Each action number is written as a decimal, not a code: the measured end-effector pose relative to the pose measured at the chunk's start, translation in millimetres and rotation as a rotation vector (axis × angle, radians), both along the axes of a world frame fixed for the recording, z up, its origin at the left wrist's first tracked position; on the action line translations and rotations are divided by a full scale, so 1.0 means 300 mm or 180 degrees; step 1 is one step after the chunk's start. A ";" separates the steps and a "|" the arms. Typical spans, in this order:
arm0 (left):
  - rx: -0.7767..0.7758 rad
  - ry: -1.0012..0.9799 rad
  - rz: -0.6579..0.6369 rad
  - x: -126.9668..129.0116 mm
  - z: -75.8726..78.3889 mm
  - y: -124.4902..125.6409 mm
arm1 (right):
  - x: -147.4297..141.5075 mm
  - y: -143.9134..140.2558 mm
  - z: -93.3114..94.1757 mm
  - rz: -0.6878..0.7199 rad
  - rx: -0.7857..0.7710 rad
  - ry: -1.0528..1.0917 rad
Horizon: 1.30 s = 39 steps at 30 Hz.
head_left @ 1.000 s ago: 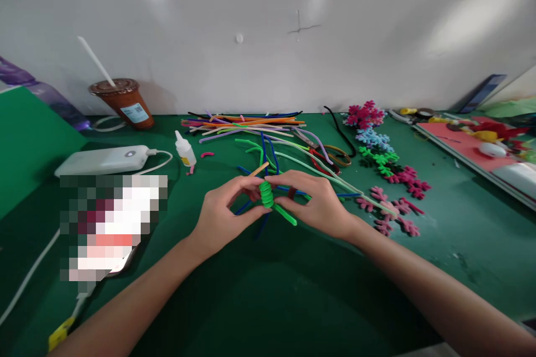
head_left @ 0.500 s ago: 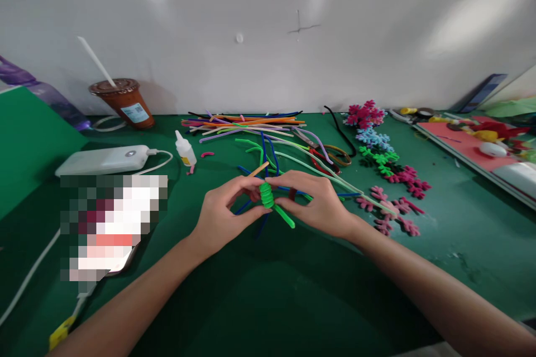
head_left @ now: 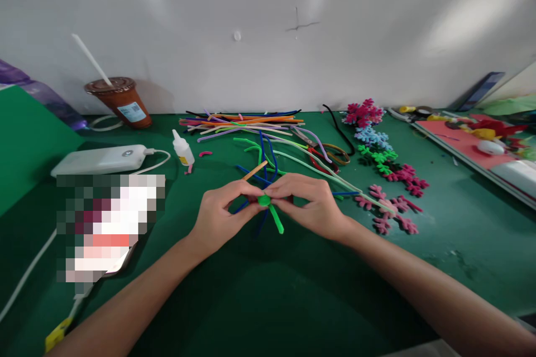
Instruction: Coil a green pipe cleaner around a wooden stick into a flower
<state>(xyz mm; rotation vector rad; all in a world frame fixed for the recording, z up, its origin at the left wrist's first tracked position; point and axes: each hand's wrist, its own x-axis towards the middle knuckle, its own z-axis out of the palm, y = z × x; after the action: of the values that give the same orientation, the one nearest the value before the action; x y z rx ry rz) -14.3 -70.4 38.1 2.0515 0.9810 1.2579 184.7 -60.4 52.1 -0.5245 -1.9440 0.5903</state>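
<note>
Between the fingertips of both my hands is a coiled green pipe cleaner (head_left: 264, 200), its loose tail pointing down and to the right. My left hand (head_left: 224, 211) pinches the coil from one side, and my right hand (head_left: 309, 201) pinches it from the other. A thin tan stick (head_left: 255, 170) rises beside my left fingers; whether they hold it I cannot tell. Behind the hands, blue pipe cleaners (head_left: 265, 159) and green ones lie crossed on the green table (head_left: 259, 290). Fingers hide most of the coil.
Scissors (head_left: 320, 159) lie beyond my right hand, near a pile of pipe cleaners (head_left: 243, 121). Pink snowflake shapes (head_left: 379, 192) sit to the right. Leftward are a glue bottle (head_left: 182, 148), a power bank (head_left: 100, 160), a blurred-out phone (head_left: 113, 228) and a drink cup (head_left: 123, 101).
The green coil has turned between my fingers, so its stacked rings are now mostly hidden and a round end shows. Its tail has swung slightly left and points more steeply down.
</note>
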 end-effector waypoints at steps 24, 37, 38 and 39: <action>0.0121 0.0545 0.0391 0.016 0.013 -0.020 | -0.013 -0.003 -0.042 -0.0336 -0.0112 -0.0087; 0.0204 0.0699 0.0710 0.015 0.013 -0.013 | 0.004 -0.005 0.010 -0.0155 -0.0157 -0.0366; 0.0218 0.0711 0.0725 0.015 0.013 -0.013 | -0.001 -0.009 0.012 -0.0095 -0.0089 -0.0321; 0.0229 0.0730 0.0727 0.015 0.013 -0.013 | -0.007 -0.014 0.014 -0.0046 -0.0037 -0.0275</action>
<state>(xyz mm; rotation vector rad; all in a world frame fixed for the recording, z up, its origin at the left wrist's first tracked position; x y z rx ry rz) -9.8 -74.3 41.9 2.2259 1.3244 1.2018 182.5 -64.5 56.3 -0.5791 -2.0175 0.5784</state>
